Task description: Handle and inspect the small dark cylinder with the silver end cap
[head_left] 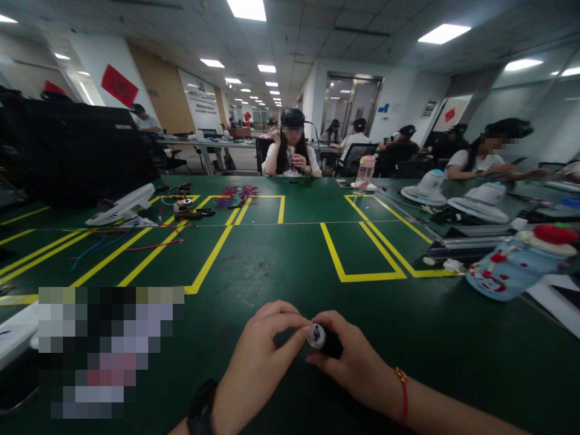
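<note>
Just above the table's near part, my right hand is curled around a small black cylinder with a round silver end. That silver end faces me and has a dark fitting in its middle. My left hand comes in from the other side, with thumb and forefinger pinched together at the rim of the silver end. Most of the cylinder's body is in shadow or hidden by my right fingers, so its exact kind cannot be made out.
Yellow tape marks the green table. Coloured wires and a white fan part lie at the left. A blue cup, dark metal bars and small fans stand at the right. A person sits opposite.
</note>
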Motion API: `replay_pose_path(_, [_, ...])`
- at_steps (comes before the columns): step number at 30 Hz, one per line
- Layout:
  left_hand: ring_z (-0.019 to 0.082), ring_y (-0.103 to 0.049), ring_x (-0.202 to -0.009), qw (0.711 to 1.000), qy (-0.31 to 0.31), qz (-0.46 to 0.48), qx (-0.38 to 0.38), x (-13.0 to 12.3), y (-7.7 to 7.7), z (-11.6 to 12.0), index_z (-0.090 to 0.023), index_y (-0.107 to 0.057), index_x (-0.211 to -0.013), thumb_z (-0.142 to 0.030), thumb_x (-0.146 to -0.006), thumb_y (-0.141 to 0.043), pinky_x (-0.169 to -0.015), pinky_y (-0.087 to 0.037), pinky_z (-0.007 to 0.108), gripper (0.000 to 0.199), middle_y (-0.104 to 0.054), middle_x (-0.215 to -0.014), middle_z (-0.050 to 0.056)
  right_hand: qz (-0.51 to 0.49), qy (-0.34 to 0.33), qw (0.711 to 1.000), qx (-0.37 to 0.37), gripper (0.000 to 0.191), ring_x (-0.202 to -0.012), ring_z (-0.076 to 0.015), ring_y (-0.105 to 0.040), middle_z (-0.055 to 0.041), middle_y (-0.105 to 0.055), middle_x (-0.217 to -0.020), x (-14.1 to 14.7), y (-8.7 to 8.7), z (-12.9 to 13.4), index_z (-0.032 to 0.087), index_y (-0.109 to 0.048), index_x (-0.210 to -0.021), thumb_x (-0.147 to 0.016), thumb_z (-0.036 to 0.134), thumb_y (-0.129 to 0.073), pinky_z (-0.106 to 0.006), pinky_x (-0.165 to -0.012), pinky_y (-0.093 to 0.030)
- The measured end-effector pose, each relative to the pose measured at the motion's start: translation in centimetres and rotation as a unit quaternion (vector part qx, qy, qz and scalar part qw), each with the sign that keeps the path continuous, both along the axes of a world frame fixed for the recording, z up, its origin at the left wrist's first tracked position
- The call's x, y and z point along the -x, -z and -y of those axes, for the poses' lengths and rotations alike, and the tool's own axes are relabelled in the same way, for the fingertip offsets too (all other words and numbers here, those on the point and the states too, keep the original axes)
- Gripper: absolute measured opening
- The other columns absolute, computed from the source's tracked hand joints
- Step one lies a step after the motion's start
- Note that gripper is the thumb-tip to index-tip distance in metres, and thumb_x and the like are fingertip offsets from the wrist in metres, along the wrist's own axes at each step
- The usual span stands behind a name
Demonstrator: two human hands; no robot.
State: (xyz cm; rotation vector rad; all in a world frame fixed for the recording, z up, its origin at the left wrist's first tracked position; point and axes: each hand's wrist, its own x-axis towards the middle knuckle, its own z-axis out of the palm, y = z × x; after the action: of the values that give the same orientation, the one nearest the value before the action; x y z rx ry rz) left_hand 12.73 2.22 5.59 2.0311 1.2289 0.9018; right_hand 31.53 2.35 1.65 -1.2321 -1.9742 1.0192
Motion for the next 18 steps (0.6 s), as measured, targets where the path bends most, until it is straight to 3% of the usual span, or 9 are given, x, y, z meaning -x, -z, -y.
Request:
replay_pose_path(8, [0.017, -0.06, -0.086, 1.0, -0.003, 0.019, 0.004, 0.0, -0.1, -0.1, -0.024, -0.071, -0.085, -0.019, -0.089, -0.058, -0.077, -0.046, 0.028, 0.014, -0.063, -0.089, 0.001, 0.011, -0.005, 1.0, 0.002, 0.037, -0.088, -0.0093, -0.056, 0.0022, -0.058, -0.101, -0.4, -0.1, 0.3, 0.023, -0.052, -0.108, -0.074, 0.02, -0.067, -0.022, -0.077, -0.046])
replay_pose_path(15, [0.021, -0.057, -0.095, 0.998, 0.011, -0.054, 0.016, 0.9, 3.2, -0.7, -0.029, -0.075, -0.083, -0.019, -0.079, -0.071, -0.085, -0.045, 0.035, 0.012, -0.065, -0.097, 0.001, 0.026, 0.011, 0.999, -0.039, 0.043, -0.094, -0.0105, -0.056, 0.0006, -0.058, -0.105, -0.9, -0.1, 0.7, 0.023, -0.05, -0.113, -0.073, 0.017, -0.062, -0.023, -0.083, -0.046])
replay_pose_path(18, [0.022, -0.058, -0.097, 0.998, 0.019, -0.058, 0.022, 0.9, 3.7, -0.8, -0.031, -0.075, -0.09, -0.019, -0.078, -0.072, -0.087, -0.045, 0.036, 0.017, -0.066, -0.1, 0.001, 0.035, 0.028, 0.997, -0.058, 0.047, -0.103, -0.012, -0.055, -0.001, -0.056, -0.114, -2.1, 0.0, 0.4, 0.024, -0.046, -0.121, -0.076, 0.022, -0.06, -0.025, -0.093, -0.044])
